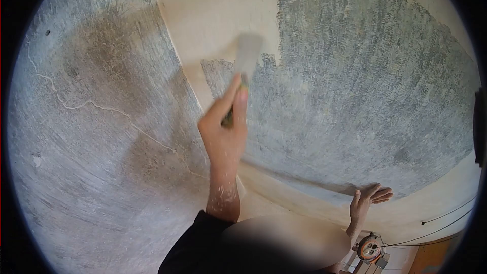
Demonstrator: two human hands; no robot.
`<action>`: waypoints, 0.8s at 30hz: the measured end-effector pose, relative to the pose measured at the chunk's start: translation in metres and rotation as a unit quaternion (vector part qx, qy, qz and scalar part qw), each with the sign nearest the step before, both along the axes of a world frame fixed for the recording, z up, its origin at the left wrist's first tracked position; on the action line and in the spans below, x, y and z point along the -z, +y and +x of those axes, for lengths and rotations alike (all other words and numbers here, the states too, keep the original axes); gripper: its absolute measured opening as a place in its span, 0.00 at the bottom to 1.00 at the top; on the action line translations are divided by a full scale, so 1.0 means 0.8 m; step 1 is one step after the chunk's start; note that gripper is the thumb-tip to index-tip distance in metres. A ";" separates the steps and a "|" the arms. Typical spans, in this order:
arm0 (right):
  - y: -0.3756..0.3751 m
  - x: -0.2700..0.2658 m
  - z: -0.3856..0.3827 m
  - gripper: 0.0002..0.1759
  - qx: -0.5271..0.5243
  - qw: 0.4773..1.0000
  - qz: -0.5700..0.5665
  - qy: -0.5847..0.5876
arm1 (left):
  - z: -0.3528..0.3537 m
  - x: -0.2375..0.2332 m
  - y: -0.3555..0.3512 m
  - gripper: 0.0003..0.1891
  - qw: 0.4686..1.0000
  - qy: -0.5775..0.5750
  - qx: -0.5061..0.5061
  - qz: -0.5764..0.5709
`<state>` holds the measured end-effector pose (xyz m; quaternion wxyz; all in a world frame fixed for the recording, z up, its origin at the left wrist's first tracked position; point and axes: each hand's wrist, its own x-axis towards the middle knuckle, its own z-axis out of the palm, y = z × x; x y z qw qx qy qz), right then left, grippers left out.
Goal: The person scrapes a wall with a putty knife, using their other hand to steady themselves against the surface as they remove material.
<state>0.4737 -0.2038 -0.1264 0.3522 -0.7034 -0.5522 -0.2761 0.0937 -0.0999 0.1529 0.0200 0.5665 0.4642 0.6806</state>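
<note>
My left hand (223, 132), its forearm flecked with white, grips a putty knife (248, 53) with fingers and thumb closed round the dark greenish handle. The wide blade points up, blurred by motion, and overlaps the border between a smooth cream coat (218, 15) and a rough grey surface (350, 96). Lower right, my right hand (370, 196) has its fingers stretched out and holds nothing. Its fingertips lie over the lower edge of the grey surface, next to a smooth cream band.
A rough grey wall (91, 147) with a wavy light line across it fills the left side, meeting the coated surface along a straight corner. An orange and black cable reel (370, 248) stands lower right, with dark cables (436, 231) running beside it.
</note>
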 end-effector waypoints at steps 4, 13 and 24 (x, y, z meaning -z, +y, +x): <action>0.011 -0.006 -0.016 0.56 0.011 1.000 0.023 0.015 | -0.001 0.065 -0.031 0.16 0.996 0.021 0.028 -0.077; 0.055 0.050 -0.145 0.67 -0.066 0.995 -0.071 0.018 | -0.005 0.022 -0.020 0.17 0.999 0.016 0.017 -0.027; 0.064 0.076 -0.155 0.65 -0.092 0.993 -0.059 -0.033 | -0.004 0.036 -0.043 0.14 0.998 0.029 0.026 -0.056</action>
